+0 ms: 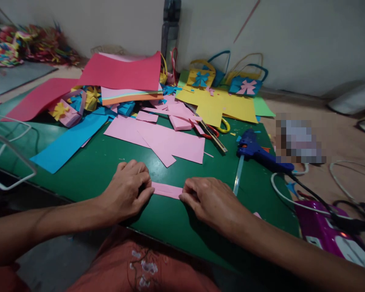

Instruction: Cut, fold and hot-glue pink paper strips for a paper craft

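A narrow folded strip of pink paper (167, 190) stretches between my two hands, low over the green table near its front edge. My left hand (132, 188) is closed, pinching the strip's left end between thumb and fingers. At the other end my right hand (208, 196) pinches the strip in the same way. Just beyond the hands lies a larger pink sheet (182, 144) with a loose pink piece across it. The blue glue gun (261, 156) rests right of my right hand, its clear glue stick pointing toward me.
Behind are red sheets (121, 73), yellow sheets (209, 107), a blue strip (71, 140) and scissors with yellow handles (225, 125). Small paper bags with bows (245, 85) stand by the wall. White wire (15, 184) juts in at left; cables and a purple power strip (319, 225) lie right.
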`<action>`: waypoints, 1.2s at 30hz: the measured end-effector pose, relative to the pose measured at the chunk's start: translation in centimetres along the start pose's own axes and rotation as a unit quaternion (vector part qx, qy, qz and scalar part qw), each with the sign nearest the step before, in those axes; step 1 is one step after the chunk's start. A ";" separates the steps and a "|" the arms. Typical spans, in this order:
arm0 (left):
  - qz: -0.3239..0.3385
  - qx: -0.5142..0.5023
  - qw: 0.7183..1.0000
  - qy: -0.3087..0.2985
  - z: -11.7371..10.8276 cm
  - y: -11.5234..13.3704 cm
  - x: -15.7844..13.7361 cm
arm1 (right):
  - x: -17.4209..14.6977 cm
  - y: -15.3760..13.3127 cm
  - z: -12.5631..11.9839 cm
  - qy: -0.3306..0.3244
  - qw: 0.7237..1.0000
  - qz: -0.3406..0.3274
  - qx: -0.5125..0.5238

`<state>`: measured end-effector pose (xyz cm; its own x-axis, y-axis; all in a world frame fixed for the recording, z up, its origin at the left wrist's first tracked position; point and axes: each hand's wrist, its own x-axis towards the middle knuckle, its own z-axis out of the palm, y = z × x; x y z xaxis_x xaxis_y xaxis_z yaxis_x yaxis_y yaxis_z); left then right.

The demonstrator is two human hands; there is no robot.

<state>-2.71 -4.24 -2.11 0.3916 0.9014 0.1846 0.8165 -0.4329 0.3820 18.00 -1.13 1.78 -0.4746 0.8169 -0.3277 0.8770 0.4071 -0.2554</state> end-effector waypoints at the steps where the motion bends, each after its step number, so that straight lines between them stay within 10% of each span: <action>1: 0.002 0.001 1.000 0.000 0.0 0.0 0.0 | -0.1 0.0 0.0 0.005 1.000 -0.003 0.006; 9: 0.019 0.024 0.999 -0.029 -0.1 -0.3 0.1 | -0.6 0.3 0.2 0.034 0.998 -0.018 0.055; 18: 0.245 0.190 0.942 -0.129 -1.4 0.3 1.6 | -0.5 0.7 0.5 0.037 0.996 -0.022 0.083; 36: 0.211 0.208 0.954 -0.054 -2.6 -3.9 -2.3 | -0.6 0.7 0.7 0.039 0.997 -0.017 0.065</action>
<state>-7.92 -4.65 -1.66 0.7457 0.6513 0.1404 0.6652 -0.7396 -0.1023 18.82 -1.61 1.20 -0.4928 0.8346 -0.2461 0.8404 0.3832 -0.3834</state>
